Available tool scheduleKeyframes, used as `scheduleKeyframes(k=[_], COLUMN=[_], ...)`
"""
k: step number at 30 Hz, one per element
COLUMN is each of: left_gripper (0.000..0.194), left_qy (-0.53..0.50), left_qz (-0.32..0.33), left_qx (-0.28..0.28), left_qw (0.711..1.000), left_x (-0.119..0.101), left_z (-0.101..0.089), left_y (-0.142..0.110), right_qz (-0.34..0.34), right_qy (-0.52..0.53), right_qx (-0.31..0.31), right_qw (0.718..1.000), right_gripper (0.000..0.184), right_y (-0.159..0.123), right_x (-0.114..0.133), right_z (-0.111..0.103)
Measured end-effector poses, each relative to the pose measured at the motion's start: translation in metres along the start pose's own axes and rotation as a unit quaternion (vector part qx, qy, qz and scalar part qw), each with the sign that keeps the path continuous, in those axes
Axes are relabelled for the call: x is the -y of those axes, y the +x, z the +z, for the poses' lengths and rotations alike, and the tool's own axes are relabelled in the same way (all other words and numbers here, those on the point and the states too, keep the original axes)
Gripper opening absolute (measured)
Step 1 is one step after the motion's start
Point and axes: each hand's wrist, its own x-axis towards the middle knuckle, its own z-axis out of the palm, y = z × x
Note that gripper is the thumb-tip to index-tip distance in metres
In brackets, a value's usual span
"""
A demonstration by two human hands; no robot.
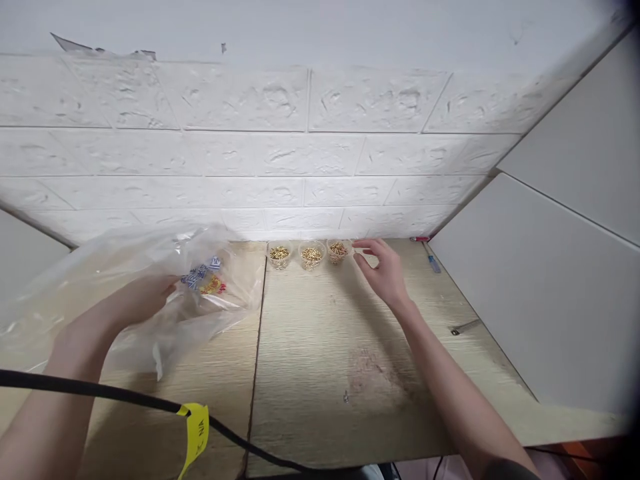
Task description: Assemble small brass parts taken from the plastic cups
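Note:
My left hand reaches into a large clear plastic bag on the left. Its fingers are pressed together at the edge of a small blue-and-white packet; a yellow-and-red packet lies against it. Along the wall stand three clear plastic cups of small gold-coloured metal pieces: a left cup, a middle cup and a right cup. Just right of the right cup, my right hand has its thumb and fingers apart, with nothing visible between them. Whether its fingertips touch the rim I cannot tell.
A black cable with a yellow tag crosses the lower left foreground. Near the right panel lie a red-handled tool, a blue-handled screwdriver and a metal piece. A small metal bit rests near the front.

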Motion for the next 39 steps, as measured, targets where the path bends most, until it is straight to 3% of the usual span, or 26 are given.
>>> scheduleKeyframes(k=[1,3,7,11,13,15,18,23,26,29,33,36,39], left_gripper=[0.035,0.028,0.024,0.013,0.028,0.05,0.055,0.048,0.044,0.037,0.025,0.023,0.024], left_qy=[0.018,0.031,-0.006,-0.136,-0.187,-0.211,-0.199,-0.156,-0.144,-0.133,-0.115,-0.09,-0.04], left_qz=[-0.001,0.015,0.058,0.055,0.023,0.028,0.055,0.099,0.122,0.142,0.151,0.157,0.178], left_qx=[0.05,0.049,-0.095,-0.172,-0.242,-0.256,-0.27,-0.288,-0.286,-0.279,-0.267,-0.225,-0.14], left_qw=[0.999,0.998,0.994,0.974,0.952,0.943,0.941,0.94,0.94,0.94,0.945,0.958,0.973], left_x=[-0.003,-0.019,-0.084,-0.14,-0.151,-0.154,-0.155,-0.159,-0.161,-0.163,-0.166,-0.171,-0.181], left_z=[-0.001,-0.001,0.021,0.076,0.104,0.125,0.14,0.143,0.145,0.145,0.133,0.117,0.104], left_y=[-0.008,-0.024,-0.035,-0.009,0.007,0.019,0.026,0.023,0.021,0.018,0.023,0.043,0.072], right_qz=[0.009,0.032,0.028,-0.006,-0.008,0.0,0.016,-0.032,-0.057,-0.064,-0.084,-0.062,-0.033], right_qy=[0.006,0.027,0.023,0.014,0.019,0.03,0.03,-0.008,-0.073,-0.21,-0.293,-0.288,-0.242], right_qx=[-0.015,-0.026,0.008,0.042,0.041,0.023,-0.007,0.016,0.08,0.199,0.274,0.288,0.27], right_qw=[1.0,0.999,0.999,0.999,0.999,0.999,0.999,0.999,0.992,0.955,0.912,0.911,0.932], right_gripper=[0.02,0.027,0.039,0.037,0.03,0.024,0.014,0.016,0.017,0.016,0.014,0.025,0.027], right_y=[-0.003,-0.012,-0.03,-0.034,-0.033,-0.032,-0.031,-0.014,0.006,0.027,0.046,0.05,0.048], right_x=[-0.009,-0.023,-0.037,-0.041,-0.042,-0.041,-0.035,-0.021,-0.014,-0.008,0.002,0.009,0.012], right_z=[0.002,0.012,0.033,0.038,0.037,0.037,0.034,0.012,0.002,0.001,0.009,0.015,0.017])
